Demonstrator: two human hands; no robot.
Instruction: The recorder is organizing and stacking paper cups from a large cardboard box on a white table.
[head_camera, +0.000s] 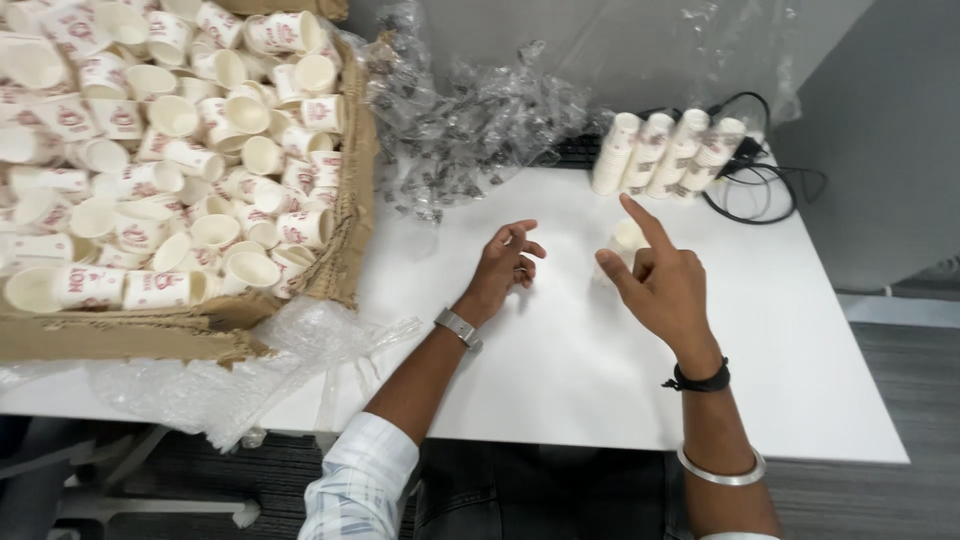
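Paper cup (628, 236) stood on the white table (560, 350), just behind my right hand (662, 284), whose index finger pointed up and away, thumb spread, gripping nothing. My left hand (503, 268) rested left of it, fingers loosely curled and empty. Four stacks of cups (665, 152) lay at the far edge; a cardboard box (345, 240) of loose cups sat far left, crumpled plastic wrap (470, 130) beside it

Small white paper cup (628, 236) upright on table, behind right fingers.
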